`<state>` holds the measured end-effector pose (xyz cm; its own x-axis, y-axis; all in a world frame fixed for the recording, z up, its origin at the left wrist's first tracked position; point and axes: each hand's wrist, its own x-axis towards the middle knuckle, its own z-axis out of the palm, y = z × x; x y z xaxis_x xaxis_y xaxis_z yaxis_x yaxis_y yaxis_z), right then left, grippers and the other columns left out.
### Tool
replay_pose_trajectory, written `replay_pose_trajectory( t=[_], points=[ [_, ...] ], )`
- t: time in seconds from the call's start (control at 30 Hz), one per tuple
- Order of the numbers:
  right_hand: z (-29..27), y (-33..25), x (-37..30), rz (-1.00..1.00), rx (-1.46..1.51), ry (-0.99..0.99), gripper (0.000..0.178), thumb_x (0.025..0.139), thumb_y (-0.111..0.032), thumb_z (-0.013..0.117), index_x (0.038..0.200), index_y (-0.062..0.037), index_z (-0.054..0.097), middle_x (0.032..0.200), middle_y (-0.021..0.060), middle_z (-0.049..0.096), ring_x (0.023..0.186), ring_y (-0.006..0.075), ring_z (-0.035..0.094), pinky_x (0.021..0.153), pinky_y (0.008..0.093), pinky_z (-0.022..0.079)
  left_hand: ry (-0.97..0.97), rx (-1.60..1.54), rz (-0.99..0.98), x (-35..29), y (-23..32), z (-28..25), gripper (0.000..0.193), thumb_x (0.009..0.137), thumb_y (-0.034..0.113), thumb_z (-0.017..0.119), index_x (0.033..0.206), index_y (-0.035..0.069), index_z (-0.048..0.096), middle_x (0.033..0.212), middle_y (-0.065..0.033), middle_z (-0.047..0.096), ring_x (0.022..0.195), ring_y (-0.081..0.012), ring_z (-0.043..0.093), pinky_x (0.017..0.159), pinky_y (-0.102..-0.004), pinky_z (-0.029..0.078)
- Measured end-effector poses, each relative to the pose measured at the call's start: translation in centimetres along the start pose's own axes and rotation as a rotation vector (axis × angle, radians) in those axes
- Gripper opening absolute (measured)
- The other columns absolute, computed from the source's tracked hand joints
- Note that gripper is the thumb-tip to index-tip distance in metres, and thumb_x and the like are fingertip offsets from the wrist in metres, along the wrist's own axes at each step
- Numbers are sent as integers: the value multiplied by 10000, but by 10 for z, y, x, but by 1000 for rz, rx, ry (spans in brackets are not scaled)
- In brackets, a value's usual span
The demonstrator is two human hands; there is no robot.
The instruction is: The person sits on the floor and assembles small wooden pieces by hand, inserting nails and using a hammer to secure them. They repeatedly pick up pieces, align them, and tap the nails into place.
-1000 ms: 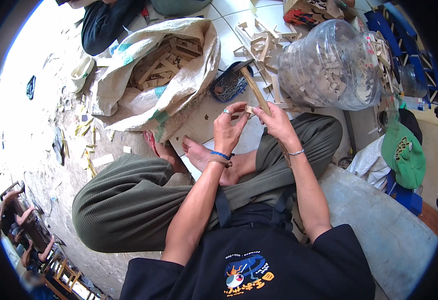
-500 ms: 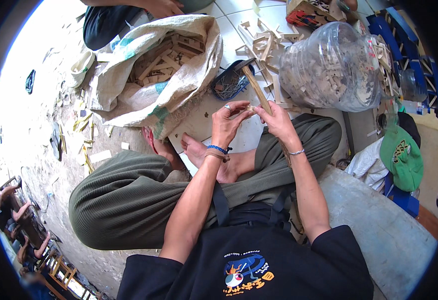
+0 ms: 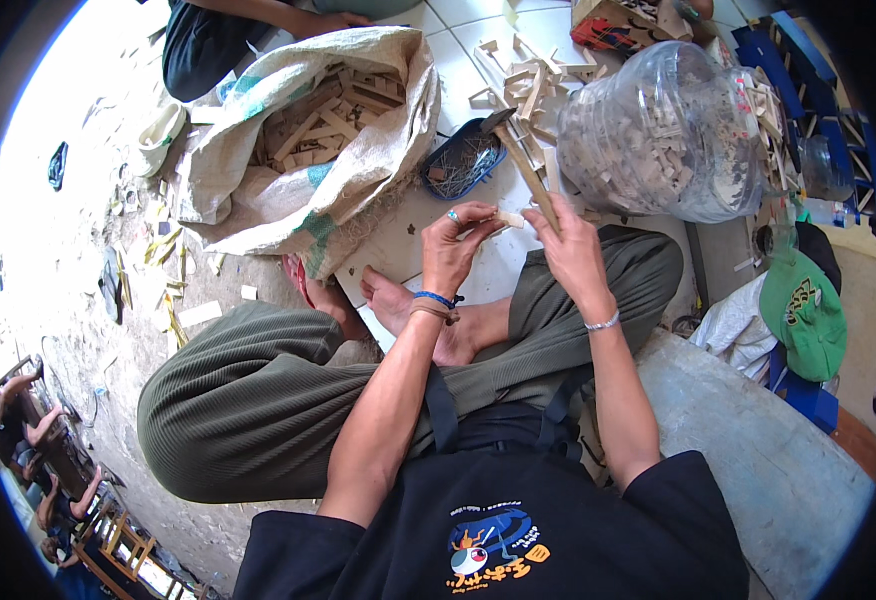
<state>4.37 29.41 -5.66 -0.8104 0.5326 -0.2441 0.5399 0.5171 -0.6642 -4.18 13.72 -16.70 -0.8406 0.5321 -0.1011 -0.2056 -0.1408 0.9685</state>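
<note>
In the head view, the left hand (image 3: pixel 453 250) is nearly closed, pinching a small pale wooden piece (image 3: pixel 508 219) between thumb and fingertips, above the tiled floor (image 3: pixel 458 60). The right hand (image 3: pixel 573 258) is partly curled around the wooden handle of a hammer (image 3: pixel 526 163); its thumb is just beside the piece, and I cannot tell if it touches.

The hammer's head is over the right end of a blue tray (image 3: pixel 480 188), which contains nails (image 3: pixel 453 172). If the held piece has a nail in it, this is too small to see.

About progress, I judge that some work is done: angled wooden pieces (image 3: pixel 530 95), seemingly joined, lie toward the far edge of the tiles. Much seems left: many loose wooden pieces (image 3: pixel 333 125) fill the open sack (image 3: pixel 378 160) at the tiles' left edge.
</note>
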Motion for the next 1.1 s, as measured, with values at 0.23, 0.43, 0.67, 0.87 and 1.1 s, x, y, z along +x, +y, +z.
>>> replay_pose_trajectory(
  t=[0.23, 0.43, 0.67, 0.87, 1.1],
  points=[
    [-12, -7, -76, -178, 11, 141, 543, 1069, -162, 622, 1594, -169, 485, 950, 239, 703, 815, 433, 686, 732, 473, 539, 76, 175, 133, -1, 5, 6, 212, 843, 8, 859, 1045, 27, 799, 1059, -93, 800, 950, -150, 759, 847, -302, 609],
    [0, 11, -106, -187, -150, 120, 624, 1045, -126, 649, 1619, -284, 462, 818, 158, 636, 675, 365, 623, 634, 487, 509, 85, 281, 188, -3, 8, 8, 197, 843, 42, 860, 1029, 58, 796, 1060, -87, 799, 980, -230, 758, 870, -346, 592],
    [3, 16, -110, -230, -214, 138, 662, 1025, -104, 669, 1618, -316, 463, 785, 129, 599, 633, 343, 596, 607, 483, 505, 90, 328, 213, -4, 12, 9, 184, 849, 56, 855, 1021, 81, 793, 1058, -70, 799, 985, -242, 748, 875, -357, 583],
    [0, 18, -113, -246, -162, 195, 642, 1041, -66, 651, 1621, -275, 471, 846, 145, 655, 668, 305, 602, 660, 425, 530, 89, 326, 223, -4, 11, 11, 183, 853, 58, 852, 1021, 89, 786, 1057, -66, 797, 990, -241, 741, 879, -357, 577],
    [0, 21, -115, -190, -282, 131, 646, 1039, -67, 653, 1622, -275, 467, 844, 143, 663, 672, 317, 619, 657, 434, 532, 78, 363, 234, -4, 13, 11, 172, 871, -1, 829, 1031, 44, 787, 1072, -87, 798, 994, -209, 747, 893, -343, 584]
  ],
)
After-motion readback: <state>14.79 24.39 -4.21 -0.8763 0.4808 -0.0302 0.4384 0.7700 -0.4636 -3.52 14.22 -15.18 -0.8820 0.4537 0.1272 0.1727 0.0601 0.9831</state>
